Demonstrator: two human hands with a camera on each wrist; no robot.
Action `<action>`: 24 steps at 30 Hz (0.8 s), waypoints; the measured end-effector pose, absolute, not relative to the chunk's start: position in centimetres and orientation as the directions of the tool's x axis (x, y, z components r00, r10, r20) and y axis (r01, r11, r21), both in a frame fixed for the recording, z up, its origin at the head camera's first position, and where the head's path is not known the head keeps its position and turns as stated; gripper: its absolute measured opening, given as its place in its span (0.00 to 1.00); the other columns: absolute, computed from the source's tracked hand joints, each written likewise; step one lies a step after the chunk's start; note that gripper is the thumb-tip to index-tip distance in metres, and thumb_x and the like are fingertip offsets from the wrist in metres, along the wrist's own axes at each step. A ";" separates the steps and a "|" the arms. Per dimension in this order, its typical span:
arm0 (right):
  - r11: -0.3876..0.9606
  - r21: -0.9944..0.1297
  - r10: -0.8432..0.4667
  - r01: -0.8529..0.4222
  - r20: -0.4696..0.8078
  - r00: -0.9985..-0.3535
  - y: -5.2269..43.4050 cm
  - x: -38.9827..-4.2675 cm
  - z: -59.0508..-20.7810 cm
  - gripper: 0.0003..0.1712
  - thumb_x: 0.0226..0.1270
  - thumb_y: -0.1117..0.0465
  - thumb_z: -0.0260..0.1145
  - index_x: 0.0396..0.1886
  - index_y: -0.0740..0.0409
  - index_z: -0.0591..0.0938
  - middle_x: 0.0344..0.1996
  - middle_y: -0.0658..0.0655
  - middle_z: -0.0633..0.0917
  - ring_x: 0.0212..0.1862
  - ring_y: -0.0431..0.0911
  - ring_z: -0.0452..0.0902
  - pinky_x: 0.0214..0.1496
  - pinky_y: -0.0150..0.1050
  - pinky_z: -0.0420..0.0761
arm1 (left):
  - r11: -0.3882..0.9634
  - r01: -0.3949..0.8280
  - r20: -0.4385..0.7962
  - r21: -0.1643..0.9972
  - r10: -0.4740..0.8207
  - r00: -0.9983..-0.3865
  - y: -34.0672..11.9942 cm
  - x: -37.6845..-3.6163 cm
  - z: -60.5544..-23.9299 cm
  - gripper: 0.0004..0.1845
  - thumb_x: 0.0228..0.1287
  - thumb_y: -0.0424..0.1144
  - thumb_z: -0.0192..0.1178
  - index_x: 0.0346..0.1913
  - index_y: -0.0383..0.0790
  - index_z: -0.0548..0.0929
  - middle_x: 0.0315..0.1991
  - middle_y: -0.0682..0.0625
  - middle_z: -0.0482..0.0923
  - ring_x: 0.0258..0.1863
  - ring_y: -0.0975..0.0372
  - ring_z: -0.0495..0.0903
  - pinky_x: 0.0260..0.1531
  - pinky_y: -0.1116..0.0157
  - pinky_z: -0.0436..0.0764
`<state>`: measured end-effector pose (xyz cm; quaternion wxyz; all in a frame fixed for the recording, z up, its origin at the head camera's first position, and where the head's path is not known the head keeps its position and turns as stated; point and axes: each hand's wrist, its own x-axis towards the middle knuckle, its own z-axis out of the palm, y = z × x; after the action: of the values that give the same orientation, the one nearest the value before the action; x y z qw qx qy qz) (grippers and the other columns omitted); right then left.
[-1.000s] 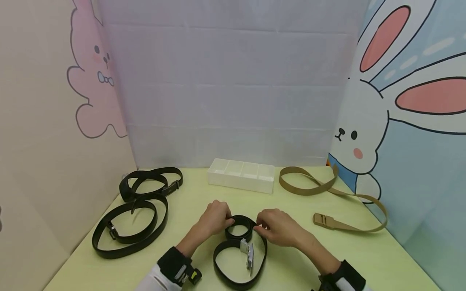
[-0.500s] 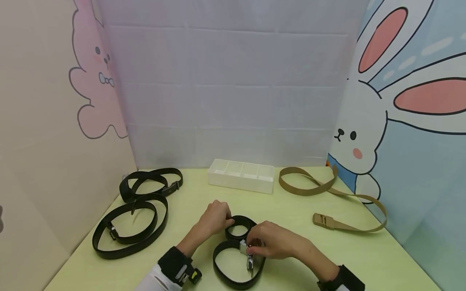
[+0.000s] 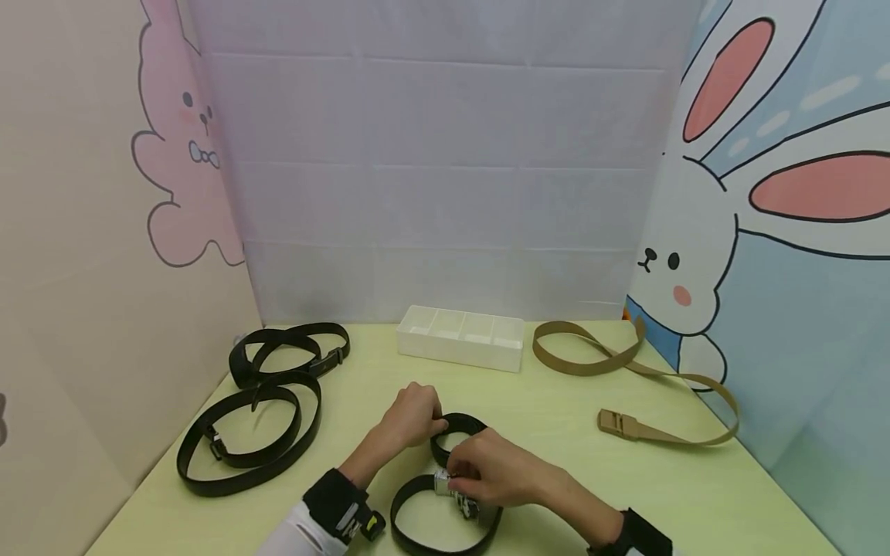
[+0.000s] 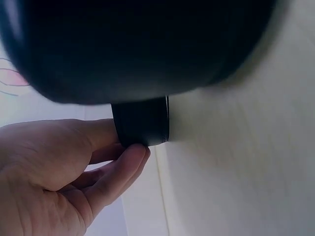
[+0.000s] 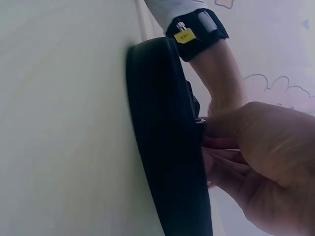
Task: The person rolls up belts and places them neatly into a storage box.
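Since 1 second ago the right hand (image 3: pixel 487 475) has left the small coil and come down to pinch the silver buckle (image 3: pixel 445 484), drawing it leftward. Fingers of the left hand (image 3: pixel 413 417) curl round the coiled part of the black belt (image 3: pixel 417 540), which lies near the front edge of the worktop (image 3: pixel 556 401). 2 more black belts (image 3: pixel 243 432) lie toward its left edge, a tan belt (image 3: pixel 626 363) toward its right edge.

Right hand (image 3: pixel 487 475) covers most of the silver buckle (image 3: pixel 443 483), so the grip on it is hard to read. Left wrist view is mostly a blurred dark belt (image 4: pixel 142 120). Tabletop's near edge is cut off.
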<state>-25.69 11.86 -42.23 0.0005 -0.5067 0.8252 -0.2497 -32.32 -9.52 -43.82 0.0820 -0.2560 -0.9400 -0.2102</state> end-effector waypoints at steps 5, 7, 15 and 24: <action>0.374 -0.422 -0.800 -0.826 0.304 -0.517 10.3 -25.7 -42.9 0.03 0.80 0.64 0.74 0.44 0.58 0.92 0.32 0.49 0.94 0.32 0.21 0.78 0.39 0.17 0.78 | 0.779 0.504 0.250 0.373 0.438 -0.863 -9.6 -32.4 -44.0 0.15 0.68 0.33 0.80 0.21 0.39 0.93 0.13 0.54 0.83 0.13 0.68 0.71 0.19 0.71 0.66; 0.387 -0.430 -0.790 -0.815 0.301 -0.534 10.0 -25.7 -42.9 0.04 0.81 0.63 0.74 0.45 0.59 0.92 0.34 0.50 0.95 0.33 0.21 0.79 0.40 0.17 0.79 | 0.776 0.506 0.254 0.377 0.438 -0.862 -9.6 -32.4 -44.1 0.16 0.68 0.33 0.79 0.21 0.39 0.93 0.13 0.53 0.82 0.12 0.68 0.69 0.19 0.71 0.65; 0.469 -0.406 -0.781 -0.784 0.225 -0.583 10.9 -24.8 -42.0 0.11 0.79 0.52 0.77 0.44 0.55 0.92 0.35 0.49 0.94 0.32 0.25 0.81 0.39 0.21 0.79 | 0.765 0.518 0.265 0.382 0.446 -0.855 -9.8 -32.4 -44.1 0.16 0.69 0.33 0.79 0.20 0.38 0.93 0.12 0.54 0.81 0.11 0.69 0.68 0.19 0.71 0.64; 0.506 -0.316 -0.785 -0.802 0.215 -0.580 10.3 -23.9 -41.7 0.03 0.76 0.62 0.78 0.39 0.53 0.92 0.26 0.43 0.90 0.27 0.23 0.73 0.33 0.19 0.73 | 0.773 0.509 0.259 0.378 0.439 -0.860 -9.7 -32.4 -44.0 0.19 0.70 0.34 0.79 0.18 0.39 0.91 0.10 0.59 0.74 0.11 0.70 0.63 0.18 0.71 0.62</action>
<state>-23.91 10.31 -41.69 -0.0218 -0.4576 0.8675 -0.1937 -32.42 -9.73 -44.03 0.0779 -0.2526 -0.9384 -0.2226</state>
